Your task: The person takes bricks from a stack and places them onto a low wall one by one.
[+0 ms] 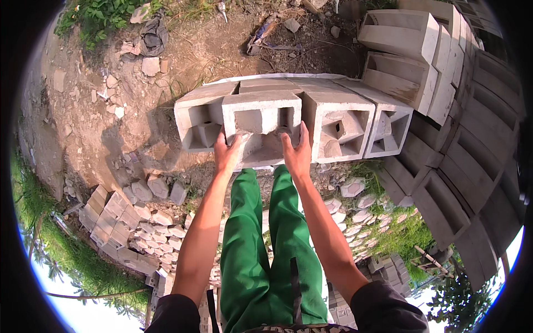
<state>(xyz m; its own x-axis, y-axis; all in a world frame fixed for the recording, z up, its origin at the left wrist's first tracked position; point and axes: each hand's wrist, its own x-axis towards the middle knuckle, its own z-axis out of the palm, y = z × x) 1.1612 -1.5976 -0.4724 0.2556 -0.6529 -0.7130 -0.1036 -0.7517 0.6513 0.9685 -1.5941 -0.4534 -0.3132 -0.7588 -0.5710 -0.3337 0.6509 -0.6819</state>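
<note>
Hands grip one hollow concrete block (261, 127) from both sides, left hand (226, 152) and right hand (297, 151) closed on its lower edges, seemingly to balance its weight; it sits against the block row (338, 119), above green trousers (266, 238).

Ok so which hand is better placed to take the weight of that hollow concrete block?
Neither clearly. The left hand and right hand both grip the lower front edge of the hollow concrete block, one at each side. The right hand's fingers reach a little higher up the block's face, so perhaps it has slightly more purchase.
</note>
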